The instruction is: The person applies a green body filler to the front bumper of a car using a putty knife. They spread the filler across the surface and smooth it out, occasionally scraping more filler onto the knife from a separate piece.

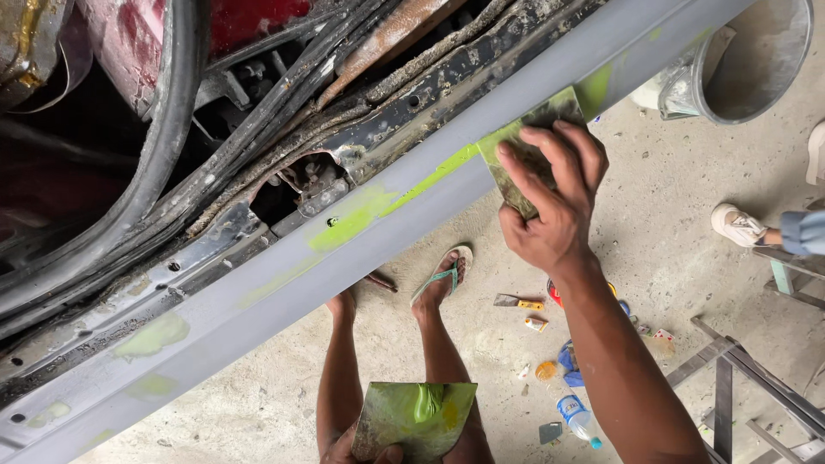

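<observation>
My right hand (554,202) presses a flat metal spreader (526,142) smeared with green filler against the grey primed sill panel (258,296) of a car body. A streak of green filler (404,191) runs along the panel to the left of the spreader. My left hand (361,448), at the bottom edge, holds a flat board (414,419) covered in green filler with a blob on it. My legs and a sandalled foot (443,279) show below the panel.
Rusted, stripped door-frame metal (284,112) lies above the panel. A grey bucket (748,56) stands top right. On the concrete floor lie a scraper (517,302), small tins and a plastic bottle (577,419). Another person's shoe (737,225) and a metal frame (739,387) are at right.
</observation>
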